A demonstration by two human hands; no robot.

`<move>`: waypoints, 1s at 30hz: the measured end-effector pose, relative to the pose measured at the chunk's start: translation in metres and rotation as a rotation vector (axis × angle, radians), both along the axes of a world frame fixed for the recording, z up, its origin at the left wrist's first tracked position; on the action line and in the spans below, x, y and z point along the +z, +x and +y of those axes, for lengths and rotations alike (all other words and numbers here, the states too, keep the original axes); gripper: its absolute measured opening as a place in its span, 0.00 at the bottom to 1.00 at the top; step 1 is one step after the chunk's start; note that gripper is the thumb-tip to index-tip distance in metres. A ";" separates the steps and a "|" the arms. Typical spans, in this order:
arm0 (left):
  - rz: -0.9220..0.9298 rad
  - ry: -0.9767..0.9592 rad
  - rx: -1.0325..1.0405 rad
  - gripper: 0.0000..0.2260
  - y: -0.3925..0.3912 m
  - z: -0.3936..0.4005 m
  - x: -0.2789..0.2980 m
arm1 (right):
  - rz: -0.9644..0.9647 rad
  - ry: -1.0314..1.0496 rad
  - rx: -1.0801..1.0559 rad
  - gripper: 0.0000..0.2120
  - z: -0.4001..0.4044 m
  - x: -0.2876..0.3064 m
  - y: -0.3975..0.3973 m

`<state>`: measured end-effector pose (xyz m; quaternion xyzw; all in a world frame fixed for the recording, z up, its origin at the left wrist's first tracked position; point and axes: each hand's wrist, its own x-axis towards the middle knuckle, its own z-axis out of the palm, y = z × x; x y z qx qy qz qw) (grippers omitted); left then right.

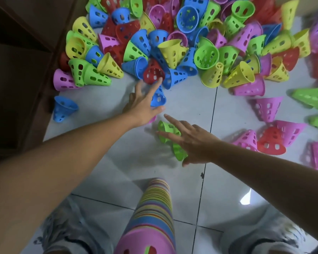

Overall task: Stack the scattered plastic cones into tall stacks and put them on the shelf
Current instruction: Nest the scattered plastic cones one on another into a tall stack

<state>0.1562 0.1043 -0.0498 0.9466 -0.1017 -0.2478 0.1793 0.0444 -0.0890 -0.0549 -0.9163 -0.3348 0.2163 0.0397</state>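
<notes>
Scattered perforated plastic cones (173,43) in red, blue, green, yellow and pink lie heaped on the white tiled floor. My left hand (142,105) reaches out with fingers spread; a blue cone (159,99) lies between its thumb and forefinger, and the forefinger tip touches a red cone (152,73). My right hand (193,141) lies over two green cones (167,130), thumb below and fingers across them, forefinger pointing straight out. A tall multicoloured stack of cones (154,213) stands between my knees, with a pink cone at its top.
A dark wooden shelf (17,74) runs along the left edge. A lone blue cone (63,108) lies beside it. More pink, red and green cones (270,142) are strewn on the right. Bare tiles (228,171) lie around the stack.
</notes>
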 end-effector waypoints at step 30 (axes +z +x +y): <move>0.116 -0.366 -0.046 0.13 -0.019 0.040 0.185 | 0.041 0.302 -0.342 0.40 0.004 0.132 -0.013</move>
